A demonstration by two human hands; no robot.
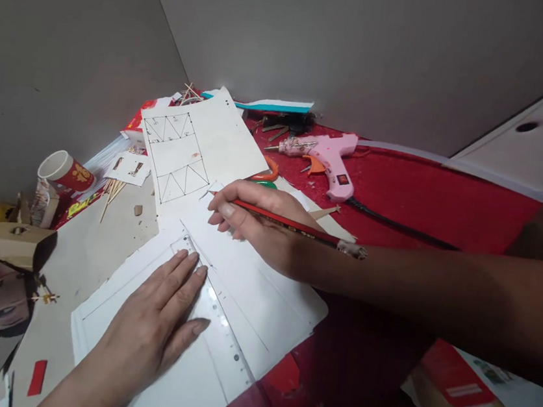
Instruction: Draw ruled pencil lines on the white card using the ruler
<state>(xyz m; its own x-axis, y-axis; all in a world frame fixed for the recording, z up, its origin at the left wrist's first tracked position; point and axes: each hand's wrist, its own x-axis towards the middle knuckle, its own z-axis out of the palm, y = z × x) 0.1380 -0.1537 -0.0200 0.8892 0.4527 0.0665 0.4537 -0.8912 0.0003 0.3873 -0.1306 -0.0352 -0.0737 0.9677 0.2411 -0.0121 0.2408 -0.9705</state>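
- Right hand (254,224): grip closed on red pencil (298,226), tip on white sheet (280,296), red worktop (423,201).
- Left hand (155,321): open flat, pressing clear ruler (227,335) on the white sheet.
- Paper cup (66,172): on its side, gold print unreadable.

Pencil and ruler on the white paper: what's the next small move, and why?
Probably bring the pencil tip down to the edge of the ruler and draw along it. The left hand lies flat on the ruler, pinning it to the paper, and the right hand grips the pencil just beyond the ruler's far end.
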